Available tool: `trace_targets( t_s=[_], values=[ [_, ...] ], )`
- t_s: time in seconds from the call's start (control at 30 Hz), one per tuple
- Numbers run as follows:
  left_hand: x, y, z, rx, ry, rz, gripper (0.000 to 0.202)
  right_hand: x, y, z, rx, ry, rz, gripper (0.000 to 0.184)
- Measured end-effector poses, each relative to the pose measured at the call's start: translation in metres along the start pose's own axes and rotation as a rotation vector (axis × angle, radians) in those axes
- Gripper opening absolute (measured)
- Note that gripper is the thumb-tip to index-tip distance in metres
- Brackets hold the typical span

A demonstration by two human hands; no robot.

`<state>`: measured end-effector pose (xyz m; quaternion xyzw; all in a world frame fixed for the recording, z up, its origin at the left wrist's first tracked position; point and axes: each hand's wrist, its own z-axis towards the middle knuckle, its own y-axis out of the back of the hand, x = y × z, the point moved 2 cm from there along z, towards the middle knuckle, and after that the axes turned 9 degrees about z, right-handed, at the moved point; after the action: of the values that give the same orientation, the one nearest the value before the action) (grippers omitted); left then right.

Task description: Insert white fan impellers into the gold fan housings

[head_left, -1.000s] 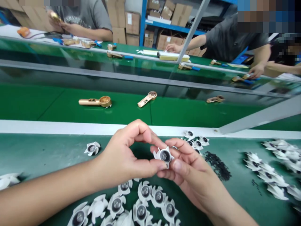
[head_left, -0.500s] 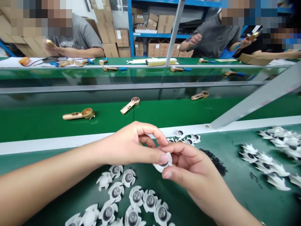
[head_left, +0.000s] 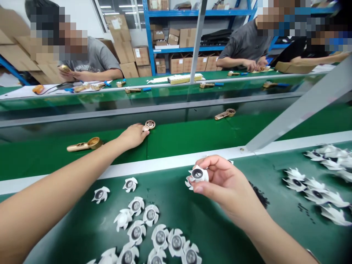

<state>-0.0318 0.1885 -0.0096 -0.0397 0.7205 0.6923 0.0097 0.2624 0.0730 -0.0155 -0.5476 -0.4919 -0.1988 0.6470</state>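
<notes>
On the near green bench mat [head_left: 170, 198], the right hand [head_left: 228, 187] grips a white star-shaped plastic piece [head_left: 198, 175] between thumb and fingers, just short of the white belt edge [head_left: 176, 161]. The piece has curved, pointed petals around a dark, glossy round centre. Similar pieces lie scattered across the mat on both sides. The left hand [head_left: 134, 135] stretches out open over the far green belt [head_left: 187, 137], its fingertips [head_left: 145, 132] touching a slim gold-coloured bracket [head_left: 150, 125] with a ring-shaped head.
</notes>
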Motion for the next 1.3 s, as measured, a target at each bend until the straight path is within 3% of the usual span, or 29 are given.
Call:
trace_targets(
  t_s=[0.1,0.23,0.4,0.53,0.67,0.9,1.03,1.17,1.3],
  values=[
    [-0.02,0.0,-0.028,0.011,-0.075,-0.06,0.028,0.0,-0.005,-0.007,-0.042,0.019,-0.054,0.037],
    [-0.064,0.012,-0.093,0.009,-0.204,-0.186,0.031,0.002,-0.014,-0.017,-0.126,0.053,-0.148,0.037],
    [-0.09,0.017,-0.145,0.019,-0.54,-0.437,0.019,0.0,-0.021,-0.023,-0.222,0.045,-0.248,0.039],
    [-0.084,0.008,-0.154,-0.072,-0.553,-0.298,0.02,0.001,-0.023,-0.023,-0.232,0.059,-0.288,0.039],
    [-0.081,0.001,-0.157,-0.151,-0.576,-0.2,0.036,0.004,-0.026,-0.022,-0.25,0.068,-0.307,0.038],
    [-0.085,-0.002,-0.159,-0.304,-0.665,-0.018,0.045,0.003,-0.023,-0.021,-0.275,0.063,-0.279,0.042],
    [-0.086,-0.004,-0.16,-0.411,-0.711,0.078,0.045,0.001,-0.019,-0.021,-0.228,-0.022,-0.226,0.046],
    [-0.086,-0.01,-0.162,-0.449,-0.75,0.085,0.043,-0.003,-0.012,-0.018,-0.234,-0.119,-0.079,0.051],
    [-0.088,-0.013,-0.163,-0.446,-0.764,0.097,0.043,-0.01,-0.004,-0.012,-0.214,-0.114,-0.055,0.055]
  ],
)
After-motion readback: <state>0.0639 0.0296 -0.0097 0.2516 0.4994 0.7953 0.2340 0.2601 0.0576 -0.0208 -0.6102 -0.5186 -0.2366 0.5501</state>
